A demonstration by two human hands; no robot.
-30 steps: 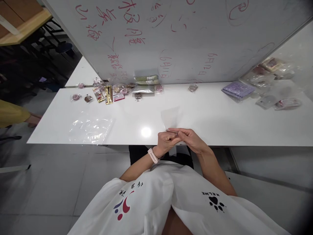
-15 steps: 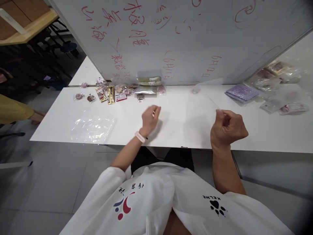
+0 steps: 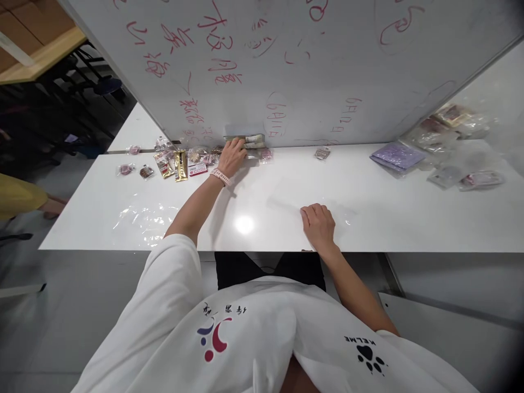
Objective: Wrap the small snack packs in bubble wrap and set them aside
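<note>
My left hand (image 3: 232,158) reaches to the foot of the whiteboard. Its fingers stretch over a silver packet (image 3: 252,155), in front of green packets (image 3: 254,140); the fingertips are partly hidden, and no firm grip shows. Low over the table's near half, my right hand (image 3: 318,225) has its fingers curled together on a clear plastic bag (image 3: 347,214). That bag is thin and barely visible, spreading to both sides of the hand. Left of my left hand sit a gold packet (image 3: 180,166) and several small wrapped snacks (image 3: 198,155).
A second clear plastic bag (image 3: 143,221) lies at the left front of the white table (image 3: 266,234). Purple packets (image 3: 398,157) and several bagged items (image 3: 483,180) are at the right. A small packet (image 3: 322,153) lies near the whiteboard (image 3: 311,82). Another person's yellow clothing (image 3: 20,196) shows at far left.
My left hand has moved forward and left, onto the packets by the whiteboard. My right hand has come left and lowered, bringing the clear bag down to the table.
</note>
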